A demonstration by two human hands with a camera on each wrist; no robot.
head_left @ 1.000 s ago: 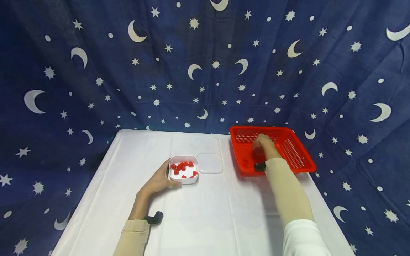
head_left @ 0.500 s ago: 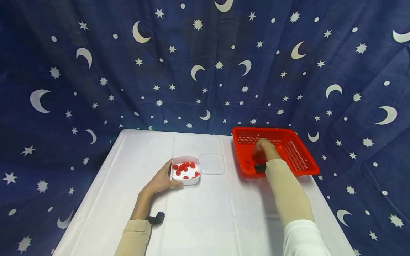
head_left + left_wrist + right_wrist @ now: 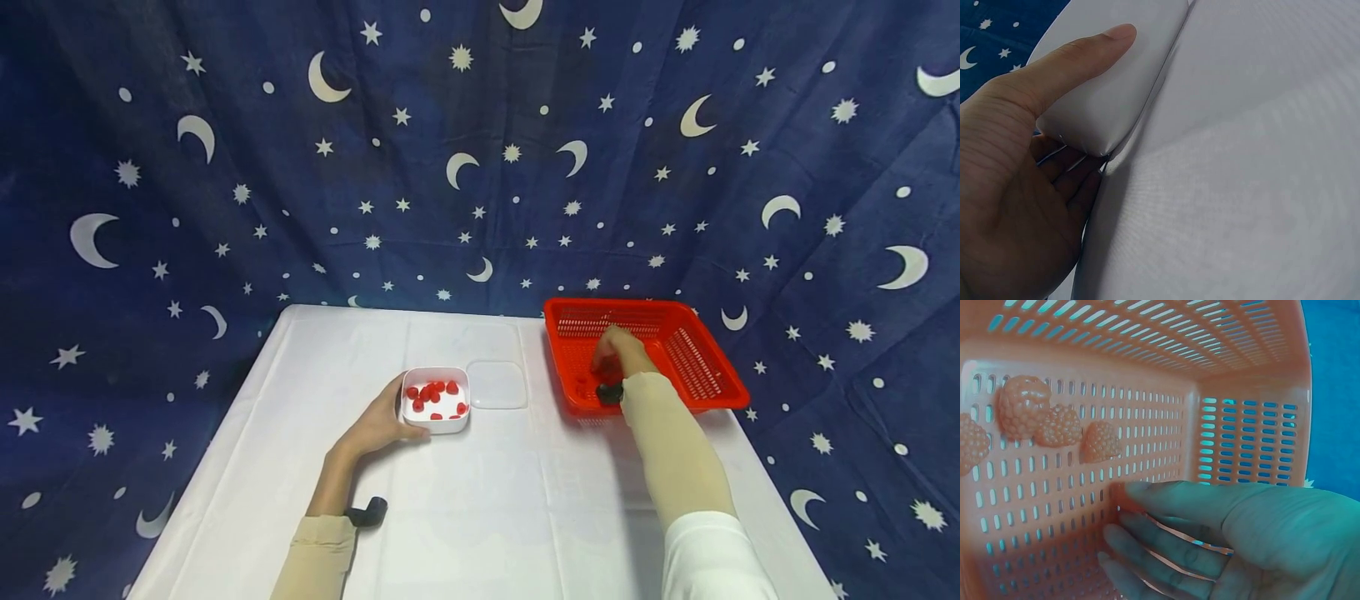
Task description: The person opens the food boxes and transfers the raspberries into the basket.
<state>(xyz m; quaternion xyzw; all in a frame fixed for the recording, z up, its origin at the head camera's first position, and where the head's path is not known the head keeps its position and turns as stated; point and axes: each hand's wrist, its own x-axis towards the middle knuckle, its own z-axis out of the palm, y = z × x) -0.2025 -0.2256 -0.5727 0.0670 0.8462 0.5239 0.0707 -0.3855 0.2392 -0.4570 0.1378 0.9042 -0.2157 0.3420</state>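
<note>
The left hand (image 3: 378,422) I'm watching is clamped on a white box (image 3: 439,425), well to the left of the red basket (image 3: 693,367). The right hand (image 3: 1247,534) is down inside the basket, well apart from the left, thumb and fingers near its slotted floor; a reddish patch shows at the thumb tip, but I can't tell whether a berry is pinched there. Several red berries (image 3: 452,387) lie in the box, and more sit on the basket's floor. A clear lid (image 3: 497,385) lies on the white cloth (image 3: 480,508), between box and basket.

I judge the step in hand to be picking berries out of the basket while the box is steadied. To my mind the next move calls for a light, sure pinch and a lift clear of the basket's rim. I can read no brand, label or lettering; the blue curtain (image 3: 412,83) behind the basket carries only moons, stars and dots
</note>
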